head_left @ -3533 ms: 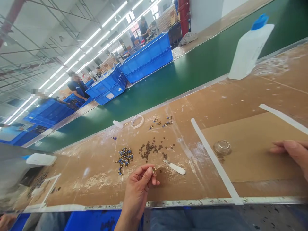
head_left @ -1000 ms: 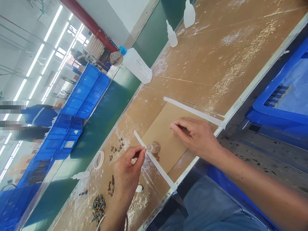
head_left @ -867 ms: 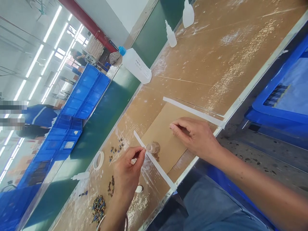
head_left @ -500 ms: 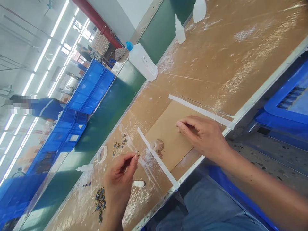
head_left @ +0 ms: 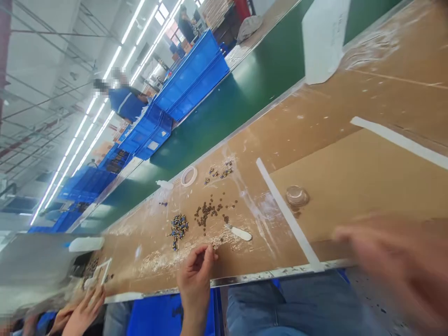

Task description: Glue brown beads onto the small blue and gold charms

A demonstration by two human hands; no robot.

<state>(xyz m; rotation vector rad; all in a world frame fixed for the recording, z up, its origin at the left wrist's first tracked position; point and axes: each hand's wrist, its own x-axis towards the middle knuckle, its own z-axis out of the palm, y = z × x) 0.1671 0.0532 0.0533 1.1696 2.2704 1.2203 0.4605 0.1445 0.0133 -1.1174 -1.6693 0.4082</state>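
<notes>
My left hand point(head_left: 196, 280) is over the table's front edge, thumb and forefinger pinched together. A tiny dark bit shows at the fingertips, too small to name. My right hand point(head_left: 399, 261) is at the lower right, near the brown cardboard sheet point(head_left: 350, 172), its fingers smeared by motion. A small clear round dish point(head_left: 297, 196) sits on the sheet's left part. Just beyond my left hand lie a white, round-ended piece point(head_left: 240, 232), scattered small brown discs point(head_left: 208, 211) and a pile of small blue-and-brass parts point(head_left: 179, 227).
White tape strips point(head_left: 287, 210) border the sheet. Further back are several loose blue-and-brass parts point(head_left: 224, 172), a tape roll point(head_left: 189, 176) and a large white bottle point(head_left: 324, 44). A green surface point(head_left: 224, 107) runs behind. Another person's hands point(head_left: 82, 312) are at the lower left.
The view has swung left, bringing the brown discs and another person's hands into sight. My left hand has come back toward the table's front edge, still pinched. My right hand is now blurred.
</notes>
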